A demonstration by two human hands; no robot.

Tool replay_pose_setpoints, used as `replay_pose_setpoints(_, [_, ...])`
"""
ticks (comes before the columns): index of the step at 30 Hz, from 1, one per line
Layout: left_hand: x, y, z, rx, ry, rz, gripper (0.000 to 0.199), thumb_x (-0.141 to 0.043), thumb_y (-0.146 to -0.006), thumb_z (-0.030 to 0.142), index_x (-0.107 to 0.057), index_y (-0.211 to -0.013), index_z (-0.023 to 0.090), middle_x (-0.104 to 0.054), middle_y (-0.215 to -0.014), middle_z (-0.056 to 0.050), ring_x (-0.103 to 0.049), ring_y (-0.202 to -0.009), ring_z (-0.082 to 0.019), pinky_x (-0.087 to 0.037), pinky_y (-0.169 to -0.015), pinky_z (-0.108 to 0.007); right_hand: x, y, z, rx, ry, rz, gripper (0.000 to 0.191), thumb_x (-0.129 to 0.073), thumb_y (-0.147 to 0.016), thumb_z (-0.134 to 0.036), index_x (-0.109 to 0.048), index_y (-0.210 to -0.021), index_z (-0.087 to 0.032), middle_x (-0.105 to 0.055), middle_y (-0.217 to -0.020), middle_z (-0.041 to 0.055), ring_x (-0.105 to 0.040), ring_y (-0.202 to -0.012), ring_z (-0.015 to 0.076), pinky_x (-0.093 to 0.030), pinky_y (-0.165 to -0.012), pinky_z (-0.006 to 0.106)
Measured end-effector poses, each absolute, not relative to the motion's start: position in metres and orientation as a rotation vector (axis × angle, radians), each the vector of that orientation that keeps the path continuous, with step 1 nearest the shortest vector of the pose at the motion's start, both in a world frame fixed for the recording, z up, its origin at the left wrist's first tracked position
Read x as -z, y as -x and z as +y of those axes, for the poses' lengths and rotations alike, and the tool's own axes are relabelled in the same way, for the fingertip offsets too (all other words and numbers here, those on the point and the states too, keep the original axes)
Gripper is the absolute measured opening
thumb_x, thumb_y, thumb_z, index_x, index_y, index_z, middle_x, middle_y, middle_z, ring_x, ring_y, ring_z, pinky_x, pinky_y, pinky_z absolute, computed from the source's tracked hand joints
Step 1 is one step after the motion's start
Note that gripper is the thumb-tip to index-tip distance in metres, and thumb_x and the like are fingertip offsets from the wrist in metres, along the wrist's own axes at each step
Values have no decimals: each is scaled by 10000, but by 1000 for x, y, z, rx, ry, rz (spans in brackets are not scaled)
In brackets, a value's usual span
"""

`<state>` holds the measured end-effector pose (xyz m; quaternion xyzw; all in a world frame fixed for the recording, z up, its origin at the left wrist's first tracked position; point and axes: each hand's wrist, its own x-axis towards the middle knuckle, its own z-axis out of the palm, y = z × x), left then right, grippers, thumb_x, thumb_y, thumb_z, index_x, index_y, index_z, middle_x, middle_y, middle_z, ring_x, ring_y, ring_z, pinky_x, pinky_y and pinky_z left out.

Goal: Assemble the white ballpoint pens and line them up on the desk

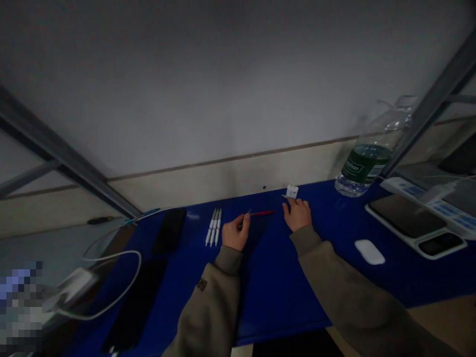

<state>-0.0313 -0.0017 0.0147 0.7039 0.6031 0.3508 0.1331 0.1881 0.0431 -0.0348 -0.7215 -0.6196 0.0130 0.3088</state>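
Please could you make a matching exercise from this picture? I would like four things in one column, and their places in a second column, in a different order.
Things:
1. Plastic water bottle
2. White computer mouse
3. Three white pens
4. Thin red item

Places:
A. Lying to the right of the right hand
B. Held in the left hand
C. Standing near the wall
D. Lying side by side, left of the left hand

Right pairs: 1-C, 2-A, 3-D, 4-B

Wall [223, 89]: wht, upper | lower band [223, 173]: cream, brn trim | frame struts [55, 144]: grey mtl, both sides | desk top [275, 297]: blue | flr [446, 322]: tan | light: dim
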Motion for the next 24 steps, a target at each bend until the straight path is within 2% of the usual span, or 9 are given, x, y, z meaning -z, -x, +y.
replay_pose_setpoints(4, [-14, 34, 0, -1000, -2074, 1755, 495, -339, -886, 493, -696, -819, 155, -572, -549, -16, -519, -525, -128, -265, -506, -233, 34, -189, 39, 41, 2000, -1646, 391, -445, -866, -379, -586, -1141, -140, -543, -981, 192, -432, -954, 310, -318, -751, 398])
replay_pose_setpoints(9, [-16, 35, -1, -1002, -2090, 1777, 517, -323, -893, 498, -681, -750, 154, -535, -509, -9, -492, -499, -118, -245, -495, -238, 29, -190, 34, 128, 1980, -1604, 319, -522, -829, -374, -598, -1057, -165, -496, -1045, 167, -406, -981, 305, -321, -740, 387])
replay_pose_setpoints(12, [-17, 34, -1, -987, -2099, 1796, 524, -313, -895, 502, -683, -766, 155, -548, -514, -12, -494, -495, -118, -242, -492, -239, 34, -193, 37, 76, 1928, -1628, 213, -557, -809, -349, -634, -919, -184, -507, -1053, 151, -415, -991, 297, -333, -737, 381])
replay_pose_setpoints(15, [-15, 33, -1, -908, -2140, 1802, 528, -296, -899, 512, -686, -829, 162, -598, -568, -26, -530, -530, -129, -263, -502, -235, 40, -193, 46, -83, 1768, -1627, 158, -552, -811, -317, -625, -813, -177, -574, -933, 125, -482, -924, 264, -363, -746, 374])
replay_pose_setpoints(18, [-11, 32, 0, -790, -2225, 1849, 531, -286, -901, 525, -677, -822, 176, -618, -597, -36, -555, -557, -136, -263, -509, -238, 39, -188, 51, -420, 1501, -1537, 166, -555, -804, -334, -607, -836, -180, -615, -781, 66, -552, -765, 201, -412, -714, 336])
replay_pose_setpoints(20, [-9, 32, 0, -710, -2293, 1889, 537, -279, -901, 531, -659, -754, 182, -605, -577, -35, -557, -551, -136, -245, -504, -246, 33, -183, 50, -609, 1333, -1443, 197, -584, -777, -357, -603, -867, -183, -630, -788, 48, -574, -747, 183, -434, -690, 314])
replay_pose_setpoints(24, [-7, 31, 0, -609, -2375, 1931, 550, -256, -906, 537, -619, -687, 185, -592, -567, -31, -558, -547, -136, -225, -498, -255, 18, -174, 42, -801, 1118, -1317, 253, -652, -717, -379, -612, -873, -183, -641, -877, 55, -587, -827, 187, -450, -726, 311])
